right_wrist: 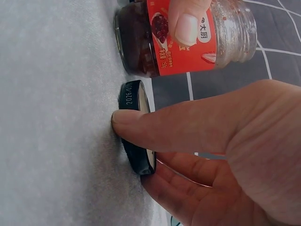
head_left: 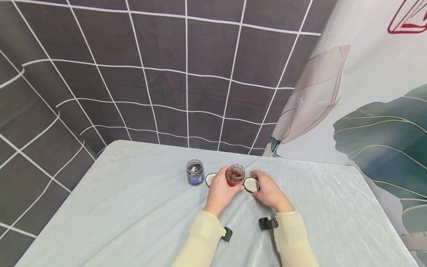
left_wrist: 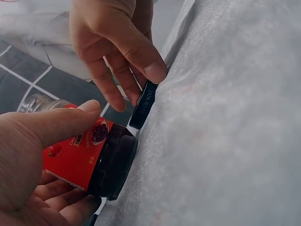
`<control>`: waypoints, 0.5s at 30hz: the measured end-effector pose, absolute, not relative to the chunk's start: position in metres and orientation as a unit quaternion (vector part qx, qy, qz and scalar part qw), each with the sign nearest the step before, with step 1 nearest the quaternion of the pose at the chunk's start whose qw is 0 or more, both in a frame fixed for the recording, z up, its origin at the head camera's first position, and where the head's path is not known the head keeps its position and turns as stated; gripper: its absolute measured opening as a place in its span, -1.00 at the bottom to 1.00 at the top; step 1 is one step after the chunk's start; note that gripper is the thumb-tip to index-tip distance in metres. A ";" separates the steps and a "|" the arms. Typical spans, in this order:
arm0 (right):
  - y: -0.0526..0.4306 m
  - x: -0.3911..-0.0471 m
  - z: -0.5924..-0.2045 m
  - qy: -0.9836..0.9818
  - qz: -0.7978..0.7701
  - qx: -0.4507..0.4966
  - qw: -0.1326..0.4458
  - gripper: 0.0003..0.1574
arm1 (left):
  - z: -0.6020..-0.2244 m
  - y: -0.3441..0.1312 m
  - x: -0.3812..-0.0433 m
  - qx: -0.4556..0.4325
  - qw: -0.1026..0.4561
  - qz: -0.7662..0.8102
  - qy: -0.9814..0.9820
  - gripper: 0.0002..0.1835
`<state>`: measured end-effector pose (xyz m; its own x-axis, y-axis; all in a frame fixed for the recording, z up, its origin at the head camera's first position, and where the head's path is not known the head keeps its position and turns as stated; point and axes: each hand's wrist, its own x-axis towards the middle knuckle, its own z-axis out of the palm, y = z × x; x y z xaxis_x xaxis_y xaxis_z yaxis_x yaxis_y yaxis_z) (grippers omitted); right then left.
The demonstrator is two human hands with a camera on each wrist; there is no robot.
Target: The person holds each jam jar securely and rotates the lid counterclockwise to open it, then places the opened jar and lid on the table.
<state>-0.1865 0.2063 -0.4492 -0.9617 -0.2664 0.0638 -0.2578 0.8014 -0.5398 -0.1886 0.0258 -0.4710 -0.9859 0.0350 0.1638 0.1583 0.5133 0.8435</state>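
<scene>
My left hand [head_left: 221,192] grips a glass jar [head_left: 235,173] with a red label, which stands upright on the cloth without a lid. Dark red contents fill its lower part, as the right wrist view shows. Just to its right, my right hand [head_left: 268,190] pinches a black-rimmed jar lid [right_wrist: 134,101] by the edge, thumb on one side and fingers on the other. That lid lies on the cloth with its pale inside up, and a stamped date shows on its rim.
Left of the hands stands an uncapped blue-labelled jar [head_left: 195,172] with dark contents. A second lid [head_left: 209,179], pale inside up, lies between that jar and my left hand, which partly covers it. A pale cloth [head_left: 133,211] covers the table; a dark gridded curtain [head_left: 166,89] hangs behind.
</scene>
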 end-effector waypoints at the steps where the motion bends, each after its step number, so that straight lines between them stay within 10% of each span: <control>1: 0.206 -0.187 -0.449 0.949 -0.283 -0.137 0.007 -0.16 | -0.471 0.026 -0.189 -0.056 0.063 -0.489 -0.868 -0.21; 15: 0.208 -0.188 -0.451 0.946 -0.296 -0.133 0.005 -0.01 | -0.459 0.016 -0.185 -0.068 0.044 -0.474 -0.877 -0.02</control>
<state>-0.1877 0.2077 -0.4508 -0.9648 -0.2537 0.0694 -0.2479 0.7890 -0.5621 -0.1854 0.0157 -0.4589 -0.9868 0.0779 0.1417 0.1612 0.5418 0.8249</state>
